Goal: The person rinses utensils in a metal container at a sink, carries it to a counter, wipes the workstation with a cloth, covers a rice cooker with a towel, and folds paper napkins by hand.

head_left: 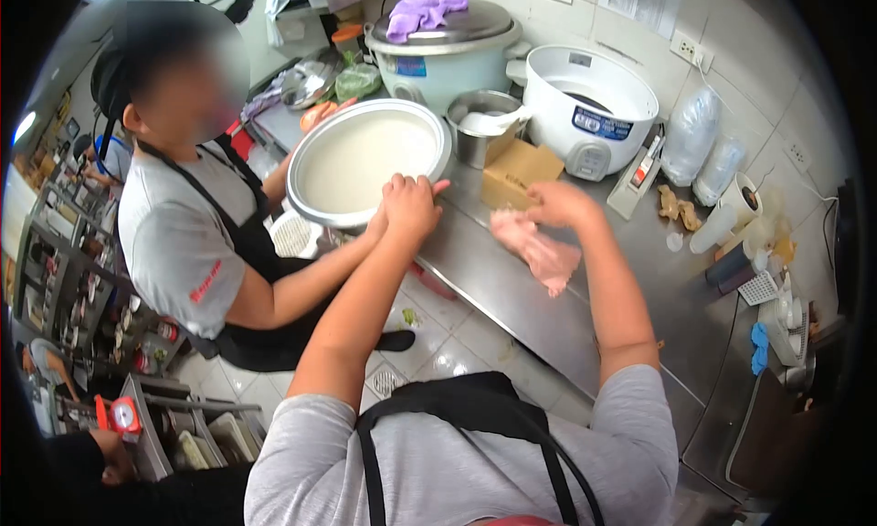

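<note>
My left hand (411, 206) grips the near right rim of a wide metal rice pot (298, 195) filled with whitish contents, which look like rice or cloudy water. A co-worker's hand and forearm (347, 261) reach the pot just beside my fingers, and the pot tilts over the counter's edge. On the other side, my right hand (562, 204) has its fingers curled at the upper end of a crumpled pink cloth (548, 256), seemingly pinching it. Against that cloth stands a small open cardboard box (523, 171).
Behind the box are a white rice cooker (594, 128) without its lid, a steel container (470, 133) and a large lidded cooker (438, 64) under a purple cloth (427, 12). Plastic-wrapped cups (692, 138) line the wall. The co-worker (192, 224) stands close on my left.
</note>
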